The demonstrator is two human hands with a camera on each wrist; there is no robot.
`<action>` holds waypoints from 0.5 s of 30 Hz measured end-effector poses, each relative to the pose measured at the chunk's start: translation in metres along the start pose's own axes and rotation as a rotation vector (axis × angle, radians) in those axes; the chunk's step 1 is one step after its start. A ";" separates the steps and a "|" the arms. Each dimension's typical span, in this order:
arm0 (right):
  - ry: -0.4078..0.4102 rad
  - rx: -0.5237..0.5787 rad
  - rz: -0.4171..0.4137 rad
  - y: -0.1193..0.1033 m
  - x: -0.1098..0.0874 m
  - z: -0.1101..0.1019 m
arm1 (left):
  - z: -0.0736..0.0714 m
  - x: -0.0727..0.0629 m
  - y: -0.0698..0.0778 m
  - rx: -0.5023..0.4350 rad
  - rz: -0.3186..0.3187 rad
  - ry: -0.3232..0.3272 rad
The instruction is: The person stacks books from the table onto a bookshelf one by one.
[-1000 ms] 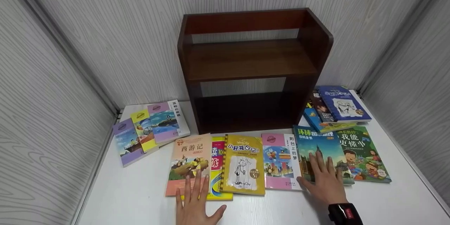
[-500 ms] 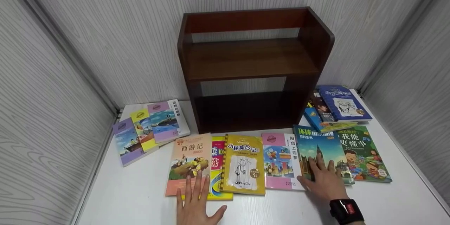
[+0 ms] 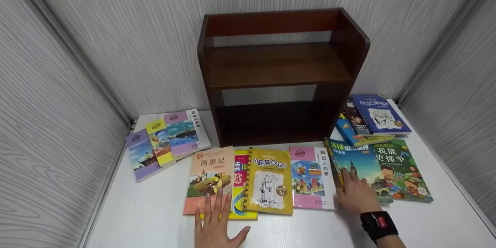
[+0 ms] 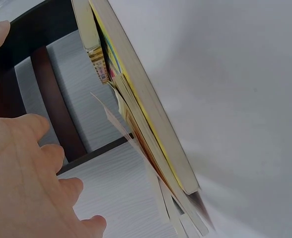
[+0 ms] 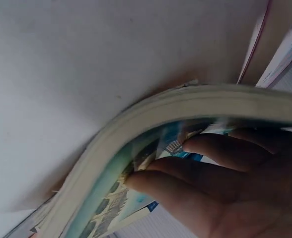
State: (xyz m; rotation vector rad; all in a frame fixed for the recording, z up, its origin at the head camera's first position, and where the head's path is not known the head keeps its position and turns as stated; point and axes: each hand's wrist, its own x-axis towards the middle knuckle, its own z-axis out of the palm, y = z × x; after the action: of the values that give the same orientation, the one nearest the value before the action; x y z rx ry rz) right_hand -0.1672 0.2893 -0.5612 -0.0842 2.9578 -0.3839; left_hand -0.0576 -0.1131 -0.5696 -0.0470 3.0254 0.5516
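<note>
In the head view my right hand (image 3: 357,193) grips the teal geography book (image 3: 358,161) with a tower on its cover. Its left edge is raised and the spine shows. The right wrist view has the book's page block (image 5: 136,111) bent, with fingertips (image 5: 141,181) against the cover; the thumb is mostly hidden. My left hand (image 3: 216,221) is spread, its fingers over the lower edge of the orange book (image 3: 209,178) in the head view. In the left wrist view, that hand's fingers (image 4: 51,156) look apart from the books.
A dark brown two-tier bookshelf (image 3: 281,66) stands at the back. Between the hands lie a yellow diary book (image 3: 269,182) and a pink-and-white book (image 3: 312,178). A green book (image 3: 405,170) lies right, a stack under a blue book (image 3: 381,114) behind, and overlapping books (image 3: 166,143) left.
My right hand has gone from lying flat on the geography book to gripping its left edge, which has risen and tilted. The left hand stays in place.
</note>
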 end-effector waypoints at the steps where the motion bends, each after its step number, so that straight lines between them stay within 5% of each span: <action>1: 0.029 -0.007 -0.006 0.000 0.000 0.001 | 0.000 0.000 0.000 0.000 0.000 0.001; 7: 0.192 -0.016 -0.061 0.004 -0.004 0.009 | -0.001 0.000 0.001 -0.021 -0.001 -0.003; 15: 0.239 0.106 -0.050 0.012 -0.021 -0.006 | -0.004 -0.001 0.002 -0.069 0.024 -0.004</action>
State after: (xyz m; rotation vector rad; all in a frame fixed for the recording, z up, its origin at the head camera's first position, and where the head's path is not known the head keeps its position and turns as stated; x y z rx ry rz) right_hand -0.1480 0.3039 -0.5551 -0.1069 3.1673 -0.5961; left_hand -0.0568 -0.1132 -0.5650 -0.0125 3.0059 0.6568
